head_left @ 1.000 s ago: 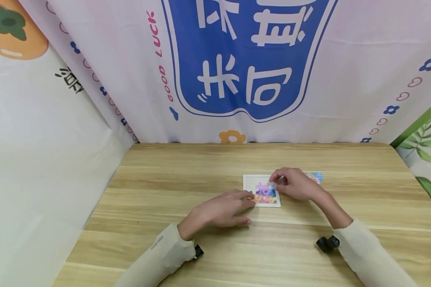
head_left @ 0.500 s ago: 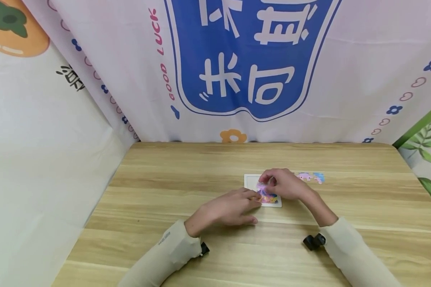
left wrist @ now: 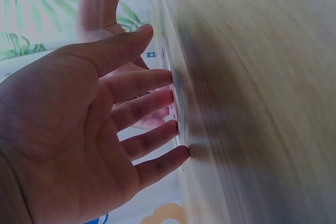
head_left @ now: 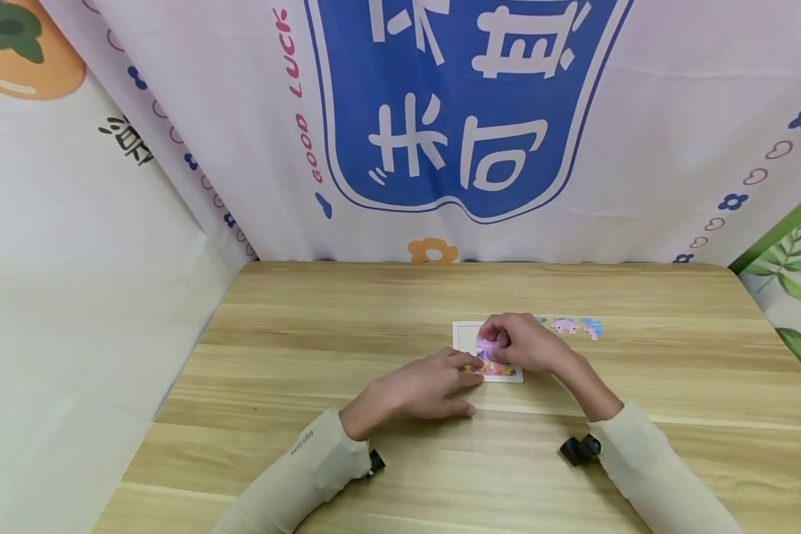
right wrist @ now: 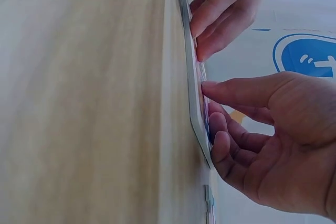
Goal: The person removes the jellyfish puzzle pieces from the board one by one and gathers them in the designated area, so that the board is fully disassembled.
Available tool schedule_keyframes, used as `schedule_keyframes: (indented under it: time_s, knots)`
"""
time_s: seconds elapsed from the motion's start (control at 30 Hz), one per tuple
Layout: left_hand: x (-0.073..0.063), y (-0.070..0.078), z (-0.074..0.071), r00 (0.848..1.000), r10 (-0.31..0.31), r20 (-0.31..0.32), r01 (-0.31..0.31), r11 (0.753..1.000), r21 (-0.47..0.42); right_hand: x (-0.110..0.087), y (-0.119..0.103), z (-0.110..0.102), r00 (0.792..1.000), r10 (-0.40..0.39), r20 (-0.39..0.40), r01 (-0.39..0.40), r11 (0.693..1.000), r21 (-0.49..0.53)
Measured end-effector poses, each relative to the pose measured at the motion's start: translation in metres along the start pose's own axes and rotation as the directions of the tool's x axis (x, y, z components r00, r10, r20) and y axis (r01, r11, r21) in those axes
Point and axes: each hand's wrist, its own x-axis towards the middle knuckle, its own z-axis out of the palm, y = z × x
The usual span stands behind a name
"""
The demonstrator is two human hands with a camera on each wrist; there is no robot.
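A white-framed jigsaw puzzle board (head_left: 465,334) lies on the wooden table, its lower part filled with pink, purple and yellow pieces. My left hand (head_left: 434,386) rests fingertips on the board's near left side, fingers fairly straight; the left wrist view shows its palm and spread fingers (left wrist: 142,111). Over the filled area, my right hand (head_left: 523,341) has its thumb and fingers curled down, pinching a pink-purple puzzle piece (head_left: 486,345) at the board's surface. In the right wrist view, the right thumb touches the puzzle board (right wrist: 193,98); the fingers partly hide the piece.
Loose puzzle pieces lie beyond the right hand: a pink one (head_left: 564,325) and a blue-and-pink one (head_left: 592,328), with another partly hidden by the hand. A printed cloth (head_left: 374,237) hangs at the table's (head_left: 347,311) back edge.
My right hand has moved left over the board, uncovering more of the loose pieces, and then nearly stayed in place. The left hand has shifted slightly right, its fingers still on the board.
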Motion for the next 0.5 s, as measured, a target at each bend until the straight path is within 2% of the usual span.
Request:
schedule_keyframes:
  time_s: [0.5]
  knots:
    - [-0.0016, -0.0005, 0.0006, 1.0, -0.006, 0.0, 0.006, 1.0, -0.027, -0.0008, -0.0019, 0.0004, 1.0, 0.023, -0.005, -0.023, 1.0, 0.006]
